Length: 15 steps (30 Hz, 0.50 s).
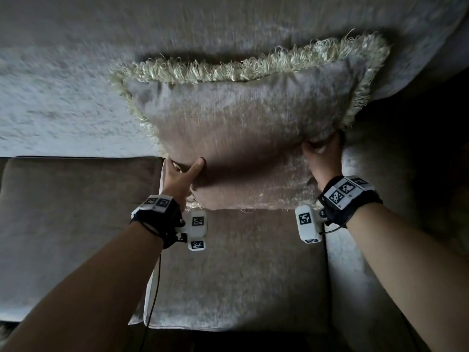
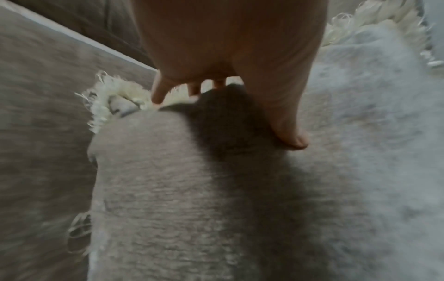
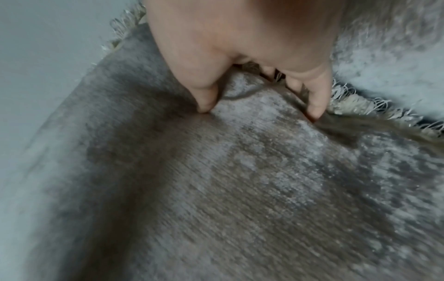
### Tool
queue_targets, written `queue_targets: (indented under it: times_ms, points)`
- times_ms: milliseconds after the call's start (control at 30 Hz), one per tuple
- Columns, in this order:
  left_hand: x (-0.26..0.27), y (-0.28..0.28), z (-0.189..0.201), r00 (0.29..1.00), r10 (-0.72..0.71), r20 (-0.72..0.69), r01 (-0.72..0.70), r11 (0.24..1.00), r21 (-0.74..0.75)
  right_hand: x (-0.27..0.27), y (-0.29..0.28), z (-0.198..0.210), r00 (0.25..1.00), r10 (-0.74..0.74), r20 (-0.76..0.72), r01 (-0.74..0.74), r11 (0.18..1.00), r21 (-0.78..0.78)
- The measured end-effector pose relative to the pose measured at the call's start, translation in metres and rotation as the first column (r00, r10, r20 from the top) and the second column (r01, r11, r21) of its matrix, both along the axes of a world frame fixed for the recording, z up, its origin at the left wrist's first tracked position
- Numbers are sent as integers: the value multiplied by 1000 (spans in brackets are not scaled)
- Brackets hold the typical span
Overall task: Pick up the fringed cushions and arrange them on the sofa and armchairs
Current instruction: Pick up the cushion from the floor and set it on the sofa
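A large sofa (image 1: 63, 102) upholstered in mottled grey-beige velvety fabric is filling the head view, its backrest lying beyond both hands and its seat cushions spreading beneath the forearms. A square grey-beige velvet cushion edged with pale cream fringe (image 1: 243, 123) is being held between the two hands, above the seat and close against the backrest, its far fringed edge tipping up toward the right-hand side; whether it is touching the backrest is unclear. The left hand (image 1: 181, 175) is gripping the cushion's near left edge, with the thumb lying flat on the front face and the fingers (image 2: 158, 91) curling behind into the fringe. The right hand (image 1: 323, 158) is clutching the near right edge, its thumb and fingers (image 3: 317, 102) digging into the fabric and bunching it into a fold. Both wrists are wearing black straps carrying white blocks printed with black square markers (image 1: 305, 226), which are hanging just under the cushion's near edge.
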<state>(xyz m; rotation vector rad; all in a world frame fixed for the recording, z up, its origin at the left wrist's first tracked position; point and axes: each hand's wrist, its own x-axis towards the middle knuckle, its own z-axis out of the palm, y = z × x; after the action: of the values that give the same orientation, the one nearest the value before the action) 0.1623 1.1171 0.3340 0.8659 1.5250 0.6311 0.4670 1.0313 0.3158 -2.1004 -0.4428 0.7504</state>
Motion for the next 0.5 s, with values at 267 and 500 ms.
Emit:
queue_targets:
  times_ms: [267,500]
  points:
    - [8,11,12,993,92,-68,-81,984,160,-12,-19,-2,1000,17,17,-17,998,59]
    - [1,14,-3,960,11,-281,21,993,112,-18,-10,-15,996,82,-46,-86,992,-96]
